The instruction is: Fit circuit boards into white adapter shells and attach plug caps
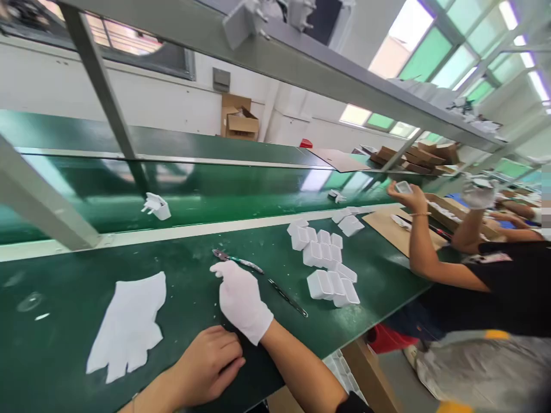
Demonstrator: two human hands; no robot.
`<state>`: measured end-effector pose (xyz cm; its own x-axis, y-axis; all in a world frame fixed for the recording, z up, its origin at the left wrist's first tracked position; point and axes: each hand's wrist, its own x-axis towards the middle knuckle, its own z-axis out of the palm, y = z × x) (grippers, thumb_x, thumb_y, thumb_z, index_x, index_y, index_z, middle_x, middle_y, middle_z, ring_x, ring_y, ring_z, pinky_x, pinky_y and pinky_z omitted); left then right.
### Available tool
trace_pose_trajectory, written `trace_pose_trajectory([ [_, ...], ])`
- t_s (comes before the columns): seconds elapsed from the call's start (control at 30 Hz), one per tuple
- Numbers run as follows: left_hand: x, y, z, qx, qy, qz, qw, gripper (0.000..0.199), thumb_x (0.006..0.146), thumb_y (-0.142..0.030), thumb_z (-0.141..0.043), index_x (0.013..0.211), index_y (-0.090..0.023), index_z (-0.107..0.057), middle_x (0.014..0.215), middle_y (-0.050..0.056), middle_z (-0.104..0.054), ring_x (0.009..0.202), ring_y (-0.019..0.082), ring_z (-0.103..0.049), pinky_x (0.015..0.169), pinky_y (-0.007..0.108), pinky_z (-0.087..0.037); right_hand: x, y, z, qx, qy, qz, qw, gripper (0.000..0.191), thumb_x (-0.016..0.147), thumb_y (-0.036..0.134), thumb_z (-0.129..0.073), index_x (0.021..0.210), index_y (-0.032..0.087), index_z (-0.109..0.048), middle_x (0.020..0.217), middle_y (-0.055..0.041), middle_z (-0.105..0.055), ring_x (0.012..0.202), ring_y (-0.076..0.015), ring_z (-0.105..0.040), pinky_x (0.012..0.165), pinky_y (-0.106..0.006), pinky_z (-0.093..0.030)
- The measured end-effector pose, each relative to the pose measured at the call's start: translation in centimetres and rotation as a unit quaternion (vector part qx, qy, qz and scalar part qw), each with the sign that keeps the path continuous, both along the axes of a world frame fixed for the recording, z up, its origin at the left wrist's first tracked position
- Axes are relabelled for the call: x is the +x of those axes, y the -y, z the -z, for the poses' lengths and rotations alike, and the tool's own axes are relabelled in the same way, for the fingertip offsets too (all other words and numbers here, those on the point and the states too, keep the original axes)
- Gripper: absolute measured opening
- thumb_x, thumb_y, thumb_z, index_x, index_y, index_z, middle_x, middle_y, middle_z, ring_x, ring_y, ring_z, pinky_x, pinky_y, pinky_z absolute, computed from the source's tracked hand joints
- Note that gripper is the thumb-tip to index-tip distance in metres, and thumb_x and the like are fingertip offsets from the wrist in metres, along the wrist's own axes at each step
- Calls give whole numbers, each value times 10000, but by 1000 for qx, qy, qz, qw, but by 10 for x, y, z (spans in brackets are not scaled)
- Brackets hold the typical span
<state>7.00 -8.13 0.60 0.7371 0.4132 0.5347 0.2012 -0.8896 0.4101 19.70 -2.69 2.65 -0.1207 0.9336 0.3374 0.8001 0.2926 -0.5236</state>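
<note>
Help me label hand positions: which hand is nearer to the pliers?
The right. The gloved right hand is close beside the pliers, on their near side; whether it touches them is unclear. The bare left hand is farther back, nearer the person.

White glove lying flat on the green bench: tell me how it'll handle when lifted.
The white glove will probably hang floppy, since its thin-looking fabric lies nearly flat. It looks light for its spread, and with no rounded body it seems unlikely to roll.
</note>
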Motion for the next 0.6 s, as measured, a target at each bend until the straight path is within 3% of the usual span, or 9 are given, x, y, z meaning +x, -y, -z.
trace_pose_trajectory([
  [0.1,2,5,-6,25,21,-11,999,241,919,-136,-384,706,-214,-464,593,-13,-576,506,127,-534,530,250,-450,4,-2,2,35,-42,15,998,343,901,118,-383,1088,179,-664,1073,-78,-742,993,-182,-697,923,-302,-534],
  [0.2,-12,-10,-45,104,57,-38,992,234,940,-162,-398,722,-217,-464,595,-20,-579,516,127,-528,542,269,-448,8,-5,6,60,-77,26,995,315,956,187,-356,1068,173,-650,1047,-97,-743,967,-205,-703,915,-337,-537],
  [0.23,-22,-22,-69,137,70,-73,985,208,934,-144,-405,755,-216,-483,620,-16,-600,538,131,-544,552,275,-456,9,-7,8,66,-86,29,994,315,967,204,-347,1065,176,-645,1037,-96,-745,951,-207,-706,902,-342,-541],
  [0.3,-49,-54,-130,242,104,-169,950,130,904,-111,-474,880,-213,-551,750,4,-677,663,150,-624,629,282,-506,11,-10,11,73,-100,33,992,313,982,235,-340,1059,185,-640,1024,-88,-748,922,-204,-713,882,-342,-548],
  [0.37,-77,-98,-204,326,147,-289,888,159,881,-129,-556,1001,-224,-596,915,22,-708,853,179,-676,800,312,-557,12,-12,14,74,-110,35,991,298,986,267,-358,1059,199,-639,1014,-69,-753,891,-192,-720,860,-328,-557],
  [0.43,-97,-149,-278,352,165,-412,824,200,881,-208,-590,1078,-192,-621,1057,57,-691,1039,229,-653,983,407,-532,15,-14,16,73,-118,44,989,287,983,298,-378,1058,212,-641,1012,-57,-757,872,-186,-728,836,-317,-569],
  [0.5,-109,-197,-338,322,133,-502,792,397,891,-223,-589,1256,-69,-559,1212,121,-637,1236,289,-562,1071,510,-464,19,-17,17,73,-126,62,987,292,980,327,-384,1048,220,-647,1017,-61,-760,875,-196,-737,817,-324,-583],
  [0.53,-112,-217,-361,280,91,-540,789,559,912,-233,-579,1409,-30,-423,1272,138,-605,1311,316,-510,1083,543,-435,22,-19,18,74,-129,72,986,300,978,342,-383,1040,222,-651,1020,-66,-761,882,-206,-741,812,-333,-590],
  [0.6,-115,-246,-390,158,10,-634,757,726,907,-292,-593,1531,-93,-278,1333,173,-600,1383,375,-461,1105,570,-442,27,-23,18,78,-137,89,983,322,978,370,-373,1029,226,-657,1018,-74,-764,888,-224,-747,811,-354,-603],
])
